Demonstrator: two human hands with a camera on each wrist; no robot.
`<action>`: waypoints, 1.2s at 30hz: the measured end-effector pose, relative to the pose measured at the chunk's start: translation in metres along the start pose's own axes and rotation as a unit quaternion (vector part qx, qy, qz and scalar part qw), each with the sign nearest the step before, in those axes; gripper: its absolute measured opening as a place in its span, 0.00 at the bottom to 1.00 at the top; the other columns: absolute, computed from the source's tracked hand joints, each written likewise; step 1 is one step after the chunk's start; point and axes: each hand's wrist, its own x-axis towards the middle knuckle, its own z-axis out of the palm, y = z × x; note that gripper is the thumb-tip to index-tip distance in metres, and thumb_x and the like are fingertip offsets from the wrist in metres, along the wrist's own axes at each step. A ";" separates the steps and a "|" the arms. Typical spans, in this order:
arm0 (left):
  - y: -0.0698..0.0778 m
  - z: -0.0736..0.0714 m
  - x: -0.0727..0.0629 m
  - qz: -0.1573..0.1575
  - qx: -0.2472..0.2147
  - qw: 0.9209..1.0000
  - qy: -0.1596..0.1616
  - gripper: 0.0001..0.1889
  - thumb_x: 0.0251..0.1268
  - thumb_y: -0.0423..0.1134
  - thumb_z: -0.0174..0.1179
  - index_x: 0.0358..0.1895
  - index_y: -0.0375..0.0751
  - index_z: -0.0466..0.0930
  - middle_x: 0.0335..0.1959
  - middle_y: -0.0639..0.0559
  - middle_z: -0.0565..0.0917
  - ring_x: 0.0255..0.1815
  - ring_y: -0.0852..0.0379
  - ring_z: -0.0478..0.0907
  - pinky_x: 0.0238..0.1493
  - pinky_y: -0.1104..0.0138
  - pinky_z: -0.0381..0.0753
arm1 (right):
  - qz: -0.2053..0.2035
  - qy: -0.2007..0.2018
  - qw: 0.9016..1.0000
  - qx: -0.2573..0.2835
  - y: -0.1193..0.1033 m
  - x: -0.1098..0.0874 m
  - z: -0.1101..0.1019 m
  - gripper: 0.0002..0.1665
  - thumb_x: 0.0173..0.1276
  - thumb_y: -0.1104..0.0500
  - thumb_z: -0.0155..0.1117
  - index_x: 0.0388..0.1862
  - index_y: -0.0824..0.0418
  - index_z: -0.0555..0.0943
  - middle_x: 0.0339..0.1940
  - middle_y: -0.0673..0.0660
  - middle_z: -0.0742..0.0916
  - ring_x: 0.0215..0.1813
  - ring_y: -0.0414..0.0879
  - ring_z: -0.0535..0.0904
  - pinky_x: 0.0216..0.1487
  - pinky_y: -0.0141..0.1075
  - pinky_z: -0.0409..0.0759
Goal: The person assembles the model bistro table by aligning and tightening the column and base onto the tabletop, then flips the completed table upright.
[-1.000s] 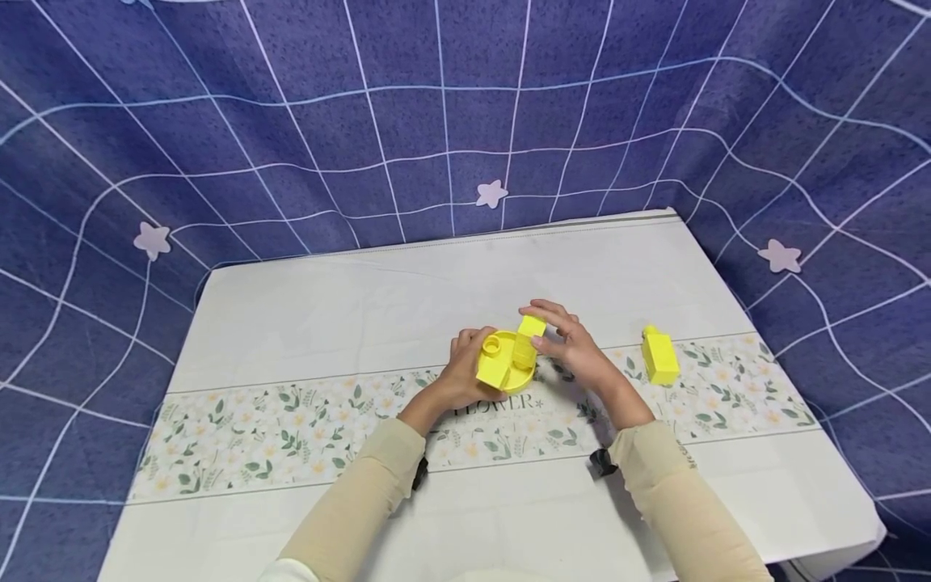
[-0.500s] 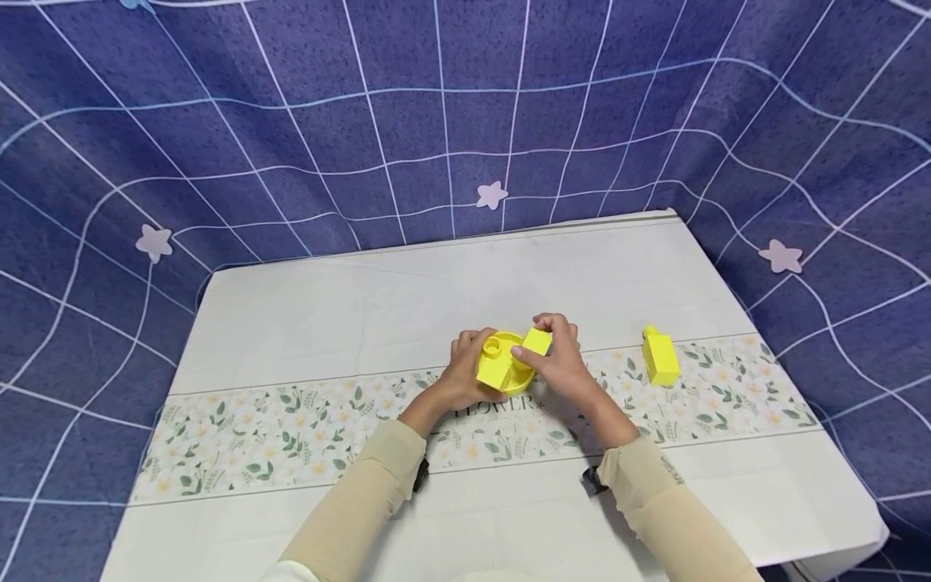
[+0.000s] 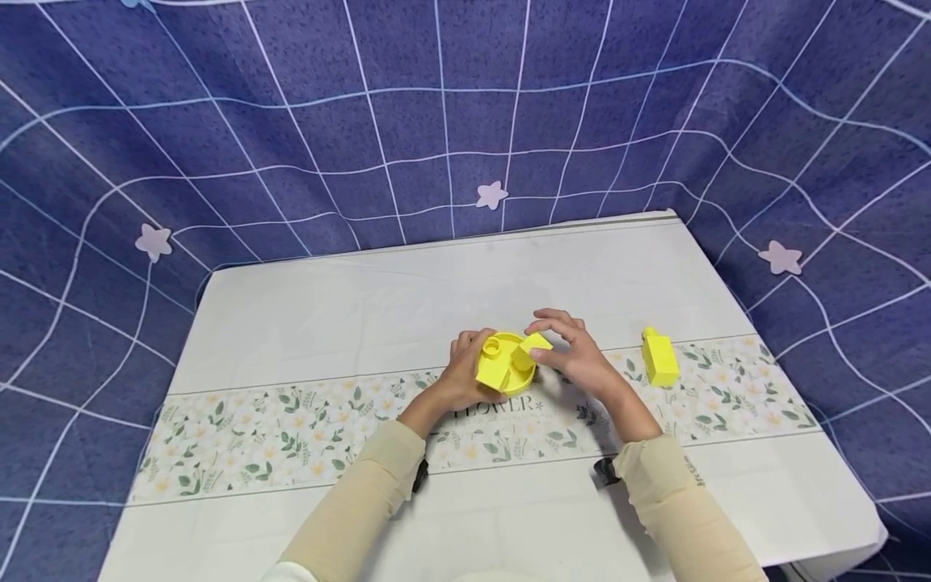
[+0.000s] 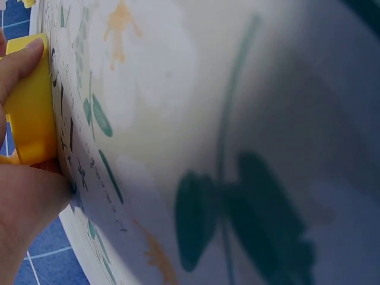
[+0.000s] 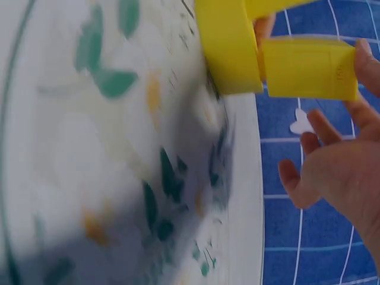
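Note:
A round yellow base (image 3: 520,383) with a raised rim sits on the table; my left hand (image 3: 460,377) grips its left side. On it are a small ring-shaped socket (image 3: 491,347) and a yellow block (image 3: 494,373). At the right part of the base my right hand (image 3: 582,364) pinches a second yellow block (image 3: 532,350) by its outer end, between thumb and forefinger. In the right wrist view this block (image 5: 309,68) reaches the base (image 5: 228,47); whether it is seated cannot be told. The left wrist view has the base's side (image 4: 29,107) under my thumb.
A third yellow block (image 3: 660,360) with a peg on its end lies to the right of my right hand. The white table cover (image 3: 349,315) carries a floral band. A blue gridded curtain (image 3: 407,121) hangs behind and beside the table.
My right hand came down and left with the block, then drew back slightly right, its fingers spreading looser. The block now stands lower over the base. My left hand stays in place.

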 end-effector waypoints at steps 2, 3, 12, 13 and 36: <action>0.000 0.001 0.000 -0.002 -0.001 1.000 0.000 0.57 0.34 0.43 0.82 0.73 0.55 0.56 0.64 0.50 0.60 0.61 0.52 0.53 0.62 0.53 0.61 | 0.008 0.027 1.000 -0.006 -0.004 -0.001 0.008 0.15 0.66 0.61 0.65 0.50 0.64 0.76 0.69 0.63 0.68 0.71 0.59 0.52 0.67 0.62 0.49; 0.000 0.001 0.000 -0.005 0.001 1.000 0.000 0.57 0.34 0.43 0.82 0.73 0.55 0.56 0.64 0.50 0.59 0.61 0.53 0.53 0.63 0.53 0.61 | 0.009 0.042 0.999 -0.011 -0.001 -0.001 0.013 0.15 0.65 0.60 0.67 0.48 0.63 0.75 0.68 0.62 0.69 0.69 0.58 0.54 0.67 0.61 0.51; 0.001 0.001 -0.001 -0.008 0.005 1.000 -0.003 0.59 0.34 0.43 0.81 0.74 0.52 0.53 0.64 0.50 0.59 0.61 0.52 0.53 0.63 0.53 0.61 | -0.020 0.006 1.000 -0.014 0.025 0.006 0.019 0.23 0.71 0.53 0.59 0.62 0.55 0.71 0.73 0.55 0.62 0.71 0.55 0.49 0.67 0.64 0.49; 0.001 0.001 -0.001 -0.006 0.003 1.000 -0.002 0.59 0.34 0.43 0.81 0.74 0.52 0.54 0.64 0.50 0.59 0.61 0.52 0.53 0.63 0.53 0.61 | -0.020 -0.012 1.000 -0.008 0.025 0.006 0.014 0.23 0.72 0.53 0.57 0.65 0.53 0.71 0.75 0.54 0.61 0.72 0.54 0.47 0.67 0.65 0.47; 0.000 0.001 0.000 -0.003 0.001 1.000 -0.003 0.58 0.34 0.43 0.82 0.73 0.54 0.55 0.63 0.51 0.59 0.60 0.53 0.53 0.62 0.53 0.62 | 0.027 0.039 0.996 -0.079 0.019 0.024 0.026 0.26 0.66 0.47 0.64 0.46 0.61 0.63 0.69 0.59 0.65 0.68 0.58 0.51 0.64 0.61 0.47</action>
